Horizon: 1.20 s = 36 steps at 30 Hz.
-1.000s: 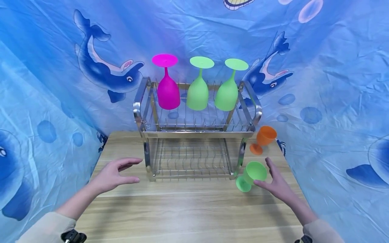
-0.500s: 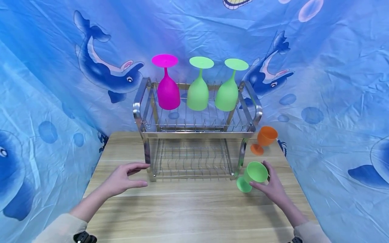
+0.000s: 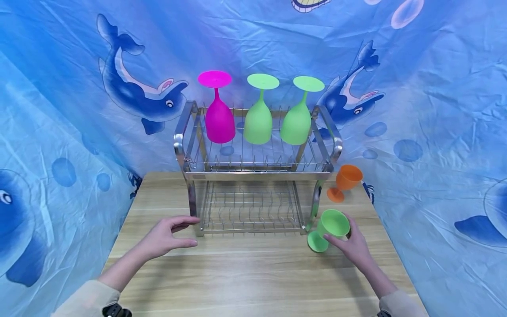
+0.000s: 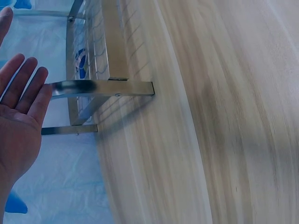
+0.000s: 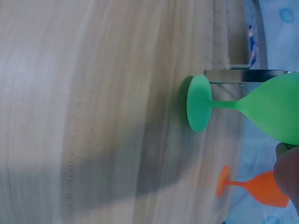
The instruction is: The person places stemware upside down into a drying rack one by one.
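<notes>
A green goblet (image 3: 333,223) stands upright at the rack's front right, its bowl between the thumb and fingers of my right hand (image 3: 354,246). In the right wrist view the goblet's foot (image 5: 199,103) shows a shadow beside it; whether it touches the table cannot be told. My left hand (image 3: 162,237) holds nothing, its fingers and thumb spread apart near the left front leg of the metal dish rack (image 3: 257,176). On the upper tier, a magenta goblet (image 3: 219,122) and two green goblets (image 3: 258,124) stand upside down in a row.
An orange goblet (image 3: 348,177) stands upright behind the green one, right of the rack. The lower tier (image 3: 253,211) has wire slots. Wood-grain table (image 3: 253,277) lies in front, with blue dolphin-print cloth (image 3: 253,39) behind and at both sides.
My right hand has moved left and its fingers have closed around the green goblet's bowl. My left hand has shifted right and slightly toward me, near the rack's left leg.
</notes>
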Each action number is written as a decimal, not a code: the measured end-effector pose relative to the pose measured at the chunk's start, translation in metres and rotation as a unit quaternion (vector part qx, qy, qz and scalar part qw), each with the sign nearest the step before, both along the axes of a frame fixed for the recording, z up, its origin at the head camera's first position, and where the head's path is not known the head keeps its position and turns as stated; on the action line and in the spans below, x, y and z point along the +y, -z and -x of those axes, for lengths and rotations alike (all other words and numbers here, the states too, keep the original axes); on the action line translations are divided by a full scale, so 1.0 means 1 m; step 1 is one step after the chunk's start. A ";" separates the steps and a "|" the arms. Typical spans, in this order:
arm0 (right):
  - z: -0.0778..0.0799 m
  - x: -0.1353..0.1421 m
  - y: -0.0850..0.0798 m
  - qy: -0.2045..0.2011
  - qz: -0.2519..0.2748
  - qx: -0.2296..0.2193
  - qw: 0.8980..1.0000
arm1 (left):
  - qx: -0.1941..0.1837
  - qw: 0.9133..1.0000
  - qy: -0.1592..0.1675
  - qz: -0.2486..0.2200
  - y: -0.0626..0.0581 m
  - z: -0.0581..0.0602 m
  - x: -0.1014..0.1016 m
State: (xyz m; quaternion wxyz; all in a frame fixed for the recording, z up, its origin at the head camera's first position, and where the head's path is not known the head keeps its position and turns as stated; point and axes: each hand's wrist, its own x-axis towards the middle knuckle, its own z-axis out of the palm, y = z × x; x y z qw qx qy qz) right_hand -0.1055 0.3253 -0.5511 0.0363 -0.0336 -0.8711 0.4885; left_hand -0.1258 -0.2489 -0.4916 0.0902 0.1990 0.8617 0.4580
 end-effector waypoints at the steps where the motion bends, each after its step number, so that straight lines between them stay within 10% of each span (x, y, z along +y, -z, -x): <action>1: -0.002 -0.001 -0.004 -0.002 0.004 0.000 1.000 | 0.000 1.000 0.002 -0.001 0.001 0.000 0.001; 21: -0.024 -0.062 -0.076 -0.125 0.155 0.050 0.979 | -0.002 0.996 0.088 -0.025 -0.004 0.002 0.054; 36: -0.004 -0.131 -0.105 -0.218 0.272 0.049 0.936 | 0.023 0.993 0.115 -0.027 -0.037 0.008 0.104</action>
